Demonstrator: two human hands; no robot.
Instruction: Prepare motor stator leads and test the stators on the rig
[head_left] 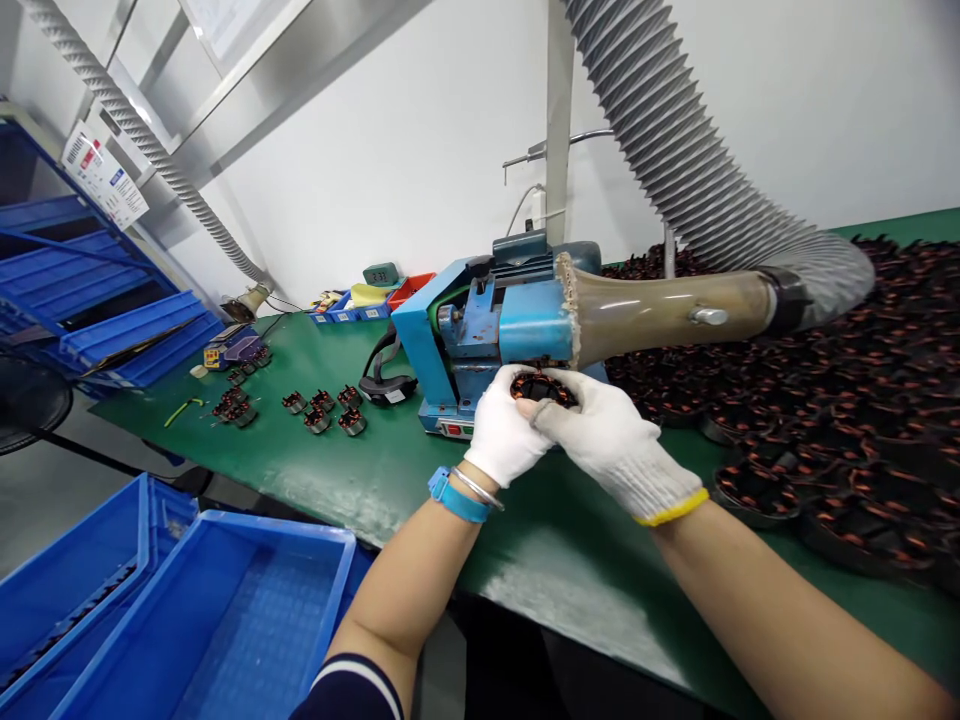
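Note:
Both my hands wear white knit gloves. My left hand [504, 430] and my right hand [611, 435] together hold a round black stator with copper windings [541, 387] up against the underside of a blue bench machine [487, 320]. A tan funnel [660, 312] on the machine's right side joins a grey ribbed extraction hose [675, 130]. The fingers cover most of the stator's rim.
A large heap of similar stators [847, 380] covers the green table [315, 460] at the right. Several small wound parts [322, 410] lie at the left. Blue crates [225, 610] stand below the table's front edge, and blue racks [90, 300] at the far left.

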